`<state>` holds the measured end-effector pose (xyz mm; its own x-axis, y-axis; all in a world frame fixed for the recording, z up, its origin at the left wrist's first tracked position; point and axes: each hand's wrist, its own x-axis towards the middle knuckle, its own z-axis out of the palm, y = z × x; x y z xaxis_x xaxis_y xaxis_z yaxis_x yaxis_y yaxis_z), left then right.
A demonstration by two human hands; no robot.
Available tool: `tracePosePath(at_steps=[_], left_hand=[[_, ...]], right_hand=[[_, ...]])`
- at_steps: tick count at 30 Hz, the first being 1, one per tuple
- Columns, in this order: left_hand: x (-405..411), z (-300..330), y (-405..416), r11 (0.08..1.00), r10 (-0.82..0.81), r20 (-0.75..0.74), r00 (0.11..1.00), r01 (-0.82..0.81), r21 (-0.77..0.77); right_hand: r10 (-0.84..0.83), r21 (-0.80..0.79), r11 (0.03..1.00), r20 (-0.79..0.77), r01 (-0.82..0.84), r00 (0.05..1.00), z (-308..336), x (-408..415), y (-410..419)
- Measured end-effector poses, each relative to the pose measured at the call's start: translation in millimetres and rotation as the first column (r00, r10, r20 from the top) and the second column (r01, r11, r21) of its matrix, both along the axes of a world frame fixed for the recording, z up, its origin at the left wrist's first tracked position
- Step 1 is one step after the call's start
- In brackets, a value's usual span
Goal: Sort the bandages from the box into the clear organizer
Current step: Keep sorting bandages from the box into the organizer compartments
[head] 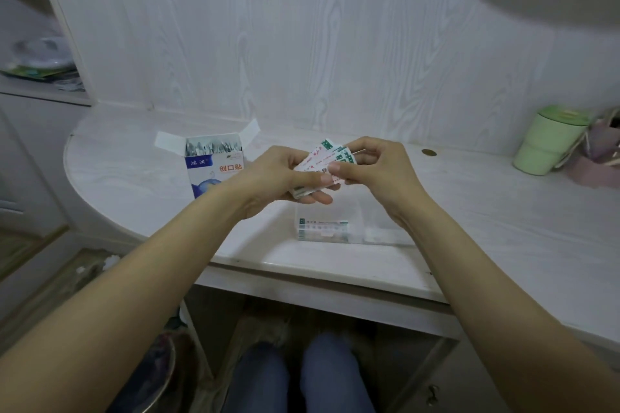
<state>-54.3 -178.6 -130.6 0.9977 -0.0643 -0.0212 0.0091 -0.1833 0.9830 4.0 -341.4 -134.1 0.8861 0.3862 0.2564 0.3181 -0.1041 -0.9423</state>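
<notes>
An open bandage box (pixel 212 168) stands upright on the white desk (pixel 134 178), its flaps spread and more wrapped bandages showing inside. My left hand (pixel 275 174) holds a fanned stack of white-and-green wrapped bandages (pixel 327 157) above the desk. My right hand (pixel 375 166) pinches the top bandages of that stack between thumb and fingers. Below the hands sits the clear organizer (pixel 369 231), with several bandages (pixel 322 230) lying in its left compartment.
A green cup (pixel 550 141) stands at the right by a pink item (pixel 597 161). A small brown disc (pixel 428 152) lies near the wall. The desk's curved left edge drops to the floor; a bin (pixel 157 365) sits beneath, beside my knees.
</notes>
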Motion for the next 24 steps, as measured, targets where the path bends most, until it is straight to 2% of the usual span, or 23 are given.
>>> tracePosePath(at_steps=[3, 7, 13, 24], left_hand=[[-1, -2, 3, 0.992, 0.009, -0.040, 0.999, -0.014, -0.128], [-1, -4, 4, 0.993, 0.085, 0.003, 0.996, -0.084, -0.089], [3, -10, 5, 0.960, 0.249, 0.015, 0.968, -0.245, -0.134], [1, -14, 11, 0.938, 0.315, 0.108, 0.943, -0.292, -0.189]], right_hand=[[-0.007, 0.026, 1.000, 0.003, 0.007, 1.000, -2, 1, 0], [-0.007, 0.034, 0.999, -0.014, 0.008, 1.000, -5, 0, 1], [-0.043, 0.010, 0.999, -0.090, 0.044, 0.995, -11, 1, 3], [-0.036, -0.010, 0.999, -0.113, 0.035, 0.993, -15, -3, 6]])
